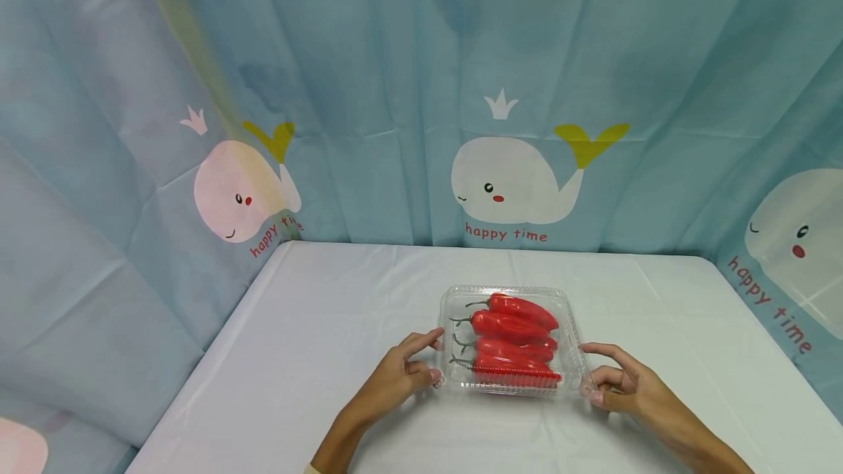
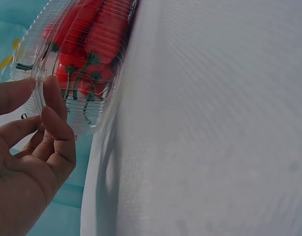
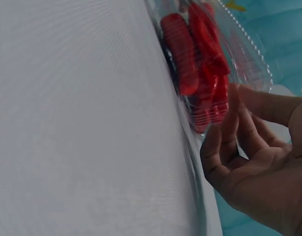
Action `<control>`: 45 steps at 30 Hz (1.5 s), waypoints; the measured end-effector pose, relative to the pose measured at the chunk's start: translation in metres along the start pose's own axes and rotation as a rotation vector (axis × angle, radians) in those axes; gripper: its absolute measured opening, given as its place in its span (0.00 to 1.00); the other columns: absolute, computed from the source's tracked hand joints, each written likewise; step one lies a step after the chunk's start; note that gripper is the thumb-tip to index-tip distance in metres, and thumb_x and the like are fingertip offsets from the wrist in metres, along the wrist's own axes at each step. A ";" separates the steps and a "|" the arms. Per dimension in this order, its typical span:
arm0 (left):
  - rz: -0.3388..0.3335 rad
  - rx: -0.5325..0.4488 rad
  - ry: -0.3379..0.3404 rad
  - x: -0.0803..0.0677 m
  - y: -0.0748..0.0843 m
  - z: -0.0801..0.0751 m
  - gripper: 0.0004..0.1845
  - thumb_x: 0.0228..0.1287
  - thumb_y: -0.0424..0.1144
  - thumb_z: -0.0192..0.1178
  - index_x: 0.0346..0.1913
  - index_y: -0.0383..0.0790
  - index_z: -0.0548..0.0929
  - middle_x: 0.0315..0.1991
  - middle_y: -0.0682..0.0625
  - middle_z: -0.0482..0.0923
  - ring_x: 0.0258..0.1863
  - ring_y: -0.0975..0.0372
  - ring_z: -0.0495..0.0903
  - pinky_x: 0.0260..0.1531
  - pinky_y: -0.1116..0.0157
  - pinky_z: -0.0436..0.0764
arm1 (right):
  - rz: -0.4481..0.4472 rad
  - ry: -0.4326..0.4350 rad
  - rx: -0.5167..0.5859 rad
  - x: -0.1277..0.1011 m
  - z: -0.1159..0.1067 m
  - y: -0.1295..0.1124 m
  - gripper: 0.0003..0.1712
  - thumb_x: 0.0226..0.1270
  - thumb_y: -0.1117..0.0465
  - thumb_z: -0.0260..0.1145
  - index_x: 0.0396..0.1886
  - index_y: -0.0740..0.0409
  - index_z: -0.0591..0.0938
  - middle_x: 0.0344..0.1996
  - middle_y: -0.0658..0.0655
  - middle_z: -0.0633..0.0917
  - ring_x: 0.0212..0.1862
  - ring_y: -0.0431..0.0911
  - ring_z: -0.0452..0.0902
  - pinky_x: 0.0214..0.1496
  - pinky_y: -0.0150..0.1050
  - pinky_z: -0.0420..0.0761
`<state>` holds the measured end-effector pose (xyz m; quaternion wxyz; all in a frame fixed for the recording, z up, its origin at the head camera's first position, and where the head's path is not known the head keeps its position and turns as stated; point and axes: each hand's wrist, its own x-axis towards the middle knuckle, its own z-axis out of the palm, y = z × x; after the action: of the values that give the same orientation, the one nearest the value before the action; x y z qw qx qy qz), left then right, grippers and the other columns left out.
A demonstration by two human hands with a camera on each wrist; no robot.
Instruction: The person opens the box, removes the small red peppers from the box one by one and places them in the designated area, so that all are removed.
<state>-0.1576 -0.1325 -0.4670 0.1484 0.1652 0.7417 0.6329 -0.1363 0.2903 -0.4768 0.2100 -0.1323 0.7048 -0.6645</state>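
Note:
A clear plastic clamshell container sits on the white table, its lid down. Inside lie several red chili peppers, side by side, their green stems pointing left. My left hand is at the container's left side; in the left wrist view, thumb and fingers pinch its rim. On the opposite side, my right hand holds the near right corner. The right wrist view shows that thumb and finger together at the rim, which is partly hidden behind them.
The white-covered table stretches around the container on every side. Behind it and along both sides hangs a light blue curtain printed with whales and lettering.

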 end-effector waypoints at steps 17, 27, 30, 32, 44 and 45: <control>-0.009 0.119 0.026 -0.001 0.001 -0.002 0.31 0.77 0.33 0.55 0.80 0.46 0.70 0.64 0.43 0.74 0.39 0.57 0.86 0.43 0.65 0.83 | -0.001 -0.027 -0.042 -0.003 -0.003 -0.007 0.32 0.82 0.67 0.57 0.80 0.49 0.64 0.48 0.55 0.85 0.48 0.50 0.84 0.50 0.43 0.88; 0.025 0.129 0.017 -0.002 0.002 -0.003 0.35 0.77 0.29 0.53 0.83 0.52 0.65 0.67 0.39 0.73 0.39 0.53 0.86 0.42 0.65 0.82 | 0.075 0.076 -0.141 -0.004 0.000 -0.016 0.36 0.79 0.62 0.64 0.81 0.56 0.64 0.63 0.54 0.79 0.55 0.45 0.83 0.50 0.47 0.89; 0.023 0.119 0.018 -0.002 0.001 -0.003 0.40 0.73 0.26 0.55 0.84 0.53 0.62 0.68 0.38 0.73 0.38 0.56 0.85 0.39 0.68 0.79 | 0.118 0.106 -0.159 -0.003 0.000 -0.019 0.38 0.78 0.59 0.65 0.82 0.55 0.64 0.66 0.45 0.76 0.58 0.41 0.81 0.50 0.48 0.89; 0.019 0.112 0.019 -0.003 0.000 -0.003 0.42 0.71 0.25 0.55 0.85 0.51 0.60 0.68 0.38 0.73 0.38 0.57 0.85 0.38 0.69 0.78 | 0.140 0.117 -0.164 -0.003 -0.001 -0.021 0.38 0.78 0.57 0.66 0.82 0.53 0.64 0.67 0.40 0.75 0.59 0.38 0.79 0.51 0.47 0.88; -0.009 0.133 0.047 -0.003 0.001 -0.002 0.37 0.72 0.30 0.61 0.82 0.44 0.66 0.71 0.42 0.73 0.43 0.61 0.85 0.36 0.69 0.80 | 0.103 0.235 -0.253 0.004 0.002 -0.031 0.36 0.76 0.55 0.68 0.80 0.51 0.68 0.74 0.55 0.68 0.68 0.56 0.73 0.54 0.45 0.87; -0.007 0.141 0.054 -0.003 0.001 -0.002 0.36 0.72 0.30 0.62 0.81 0.44 0.67 0.71 0.42 0.73 0.44 0.61 0.85 0.37 0.69 0.81 | 0.085 0.241 -0.259 0.004 0.002 -0.032 0.36 0.76 0.55 0.68 0.80 0.50 0.69 0.73 0.51 0.69 0.68 0.53 0.74 0.53 0.44 0.87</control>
<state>-0.1561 -0.1351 -0.4660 0.1186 0.1556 0.7887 0.5829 -0.1417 0.2841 -0.4453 0.1331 -0.0479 0.8095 -0.5698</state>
